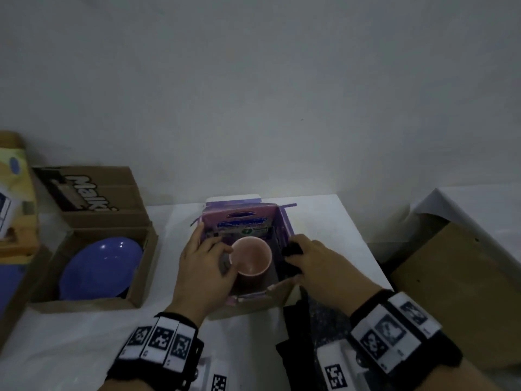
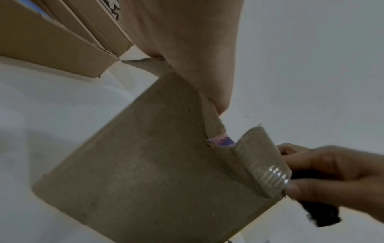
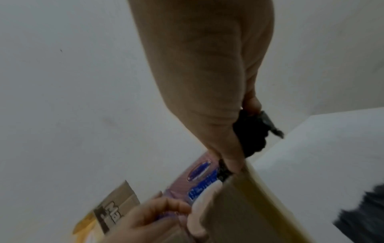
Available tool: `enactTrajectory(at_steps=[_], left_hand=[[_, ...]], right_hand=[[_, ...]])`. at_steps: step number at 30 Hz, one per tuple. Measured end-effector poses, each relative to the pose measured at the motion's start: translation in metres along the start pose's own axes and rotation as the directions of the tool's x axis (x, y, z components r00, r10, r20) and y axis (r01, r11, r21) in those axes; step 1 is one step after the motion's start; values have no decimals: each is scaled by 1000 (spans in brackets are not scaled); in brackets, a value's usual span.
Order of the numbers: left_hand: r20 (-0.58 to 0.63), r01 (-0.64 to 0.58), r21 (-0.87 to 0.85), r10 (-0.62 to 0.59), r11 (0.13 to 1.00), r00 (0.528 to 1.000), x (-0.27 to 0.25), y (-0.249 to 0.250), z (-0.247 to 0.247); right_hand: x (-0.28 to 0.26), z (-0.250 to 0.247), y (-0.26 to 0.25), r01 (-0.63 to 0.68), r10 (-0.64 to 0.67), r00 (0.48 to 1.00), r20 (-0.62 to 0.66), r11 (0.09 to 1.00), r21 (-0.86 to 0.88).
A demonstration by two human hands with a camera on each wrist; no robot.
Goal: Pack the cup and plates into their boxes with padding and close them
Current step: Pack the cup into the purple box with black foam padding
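A pink cup (image 1: 251, 259) stands upright inside a small open purple box (image 1: 277, 221) at the table's middle. My left hand (image 1: 225, 258) reaches in from the left, with its fingers curled round the cup's side. My right hand (image 1: 293, 258) pinches a wad of black padding (image 1: 291, 249) at the box's right wall, beside the cup. The left wrist view shows the box's grey outer side (image 2: 166, 180) and my right hand (image 2: 324, 167) holding the black padding (image 2: 320, 212). In the right wrist view the padding (image 3: 249, 136) bulges out of my fist above the box edge (image 3: 239, 213).
Blue plates (image 1: 101, 266) lie in an open brown carton (image 1: 135, 289) on the left, with a yellow box (image 1: 17, 193) behind it. More black padding (image 1: 298, 334) lies at the front by my right wrist. A brown cardboard sheet (image 1: 451, 277) leans at the right.
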State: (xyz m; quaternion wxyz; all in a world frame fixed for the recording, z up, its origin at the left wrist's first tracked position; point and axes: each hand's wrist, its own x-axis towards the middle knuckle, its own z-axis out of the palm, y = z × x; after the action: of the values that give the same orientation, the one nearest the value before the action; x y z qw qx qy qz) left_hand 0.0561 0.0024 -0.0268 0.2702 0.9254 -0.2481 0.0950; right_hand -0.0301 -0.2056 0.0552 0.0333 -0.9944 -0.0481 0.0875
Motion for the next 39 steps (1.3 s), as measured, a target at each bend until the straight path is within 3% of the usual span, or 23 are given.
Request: enactTrajectory(at_steps=[6,7,10,12,15,18,21,27,29,30,31,32,34,35,37,39], left_hand=[[-41,23,-63,-25,998,999,0,4,-1],[-45,24,-70,-27,997,999,0,4,0],[-28,12,-76,-14,997,1000,0,6,1],[-35,35,-66,-37,997,999,-2,-1,4],[-33,-3,-53,1,999,999,0,-1,4],[-28,-5,-39,4,999,1000,-1,-3,6],[-29,5,-48,-7,999,1000,-2,-2,7],[-21,14,-64,-15,998,1000,-1,1,2],[-23,11,-64,-13,998,1000,-1,3,0],[-21,24,-76,-26,997,999,-2,3,0],[-16,51,-104,-53,993,998,-2,3,0],[-5,90,-153,-92,984,996,-3,4,-1],[34,175,-264,-172,948,984,-2,8,-3],[54,212,-298,-205,931,977,-2,11,-5],[100,254,-307,-235,917,967,-3,17,-10],[151,259,-272,-225,927,963,-4,20,-12]], right_hand=[[16,-34,-7,59,-12,961,-278,985,164],[18,-32,-12,87,-44,964,-263,984,152],[13,-14,-23,115,-120,992,40,986,120],[14,-4,-29,175,-148,958,244,980,-94],[17,-7,-27,175,-125,974,191,945,-274],[29,-7,-27,166,-136,984,118,935,-312],[36,1,-28,161,-93,964,248,949,-271],[51,1,-32,162,-24,869,495,958,-238],[52,0,-31,105,-15,908,418,976,-192],[49,-1,-29,56,-12,953,304,989,-136],[46,1,-25,25,-16,994,111,997,-77],[42,3,-22,-3,-2,995,-101,998,-55],[33,11,-11,-117,113,929,-353,993,11],[29,15,-8,-163,193,909,-371,980,110],[22,20,-5,-206,307,910,-278,918,337],[20,22,-1,-218,322,921,-217,891,397]])
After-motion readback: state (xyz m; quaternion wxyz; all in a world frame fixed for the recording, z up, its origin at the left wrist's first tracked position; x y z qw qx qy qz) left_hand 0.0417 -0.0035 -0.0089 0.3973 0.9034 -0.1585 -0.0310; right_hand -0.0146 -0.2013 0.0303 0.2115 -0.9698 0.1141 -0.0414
